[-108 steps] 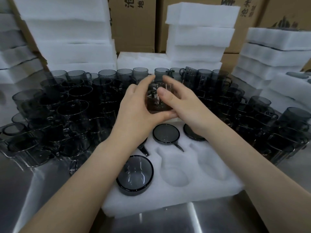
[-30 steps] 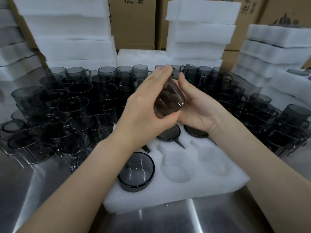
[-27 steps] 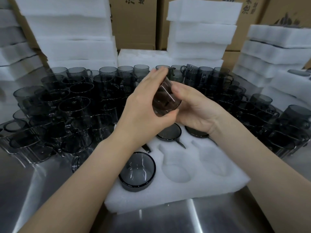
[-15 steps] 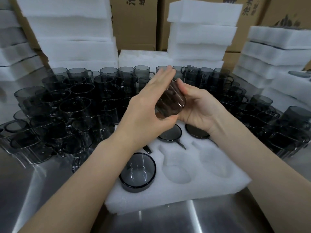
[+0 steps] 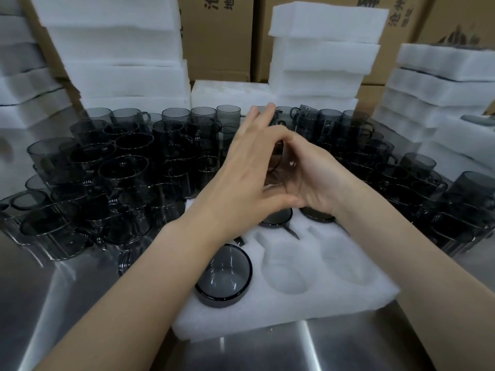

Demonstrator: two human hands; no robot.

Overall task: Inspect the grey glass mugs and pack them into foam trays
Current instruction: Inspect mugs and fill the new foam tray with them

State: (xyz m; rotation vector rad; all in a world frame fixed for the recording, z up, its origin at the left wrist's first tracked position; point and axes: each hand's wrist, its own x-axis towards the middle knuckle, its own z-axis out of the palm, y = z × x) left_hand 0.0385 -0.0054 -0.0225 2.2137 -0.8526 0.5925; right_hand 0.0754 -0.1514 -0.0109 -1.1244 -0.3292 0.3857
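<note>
Both hands hold one grey glass mug (image 5: 278, 167) above the far side of the white foam tray (image 5: 294, 314). My left hand (image 5: 246, 170) covers the mug's left side, fingers stretched over it and thumb beneath. My right hand (image 5: 313, 178) curls round its right side, so most of the glass is hidden. In the tray, one mug (image 5: 223, 277) fills the near-left pocket. Two more mugs (image 5: 276, 219) (image 5: 317, 215) sit in the far row, partly behind my hands. Two near pockets (image 5: 286, 274) (image 5: 345, 263) hold nothing.
Several loose grey mugs (image 5: 123, 172) crowd the steel table (image 5: 348, 349) to the left, behind and to the right (image 5: 417, 172) of the tray. Stacks of white foam (image 5: 120, 54) (image 5: 324, 49) (image 5: 442, 84) and cardboard boxes (image 5: 217, 36) stand behind them.
The mug was turned between my hands over the last seconds. Now the hands have closed in around it, thumbs meeting below, and less of the glass shows.
</note>
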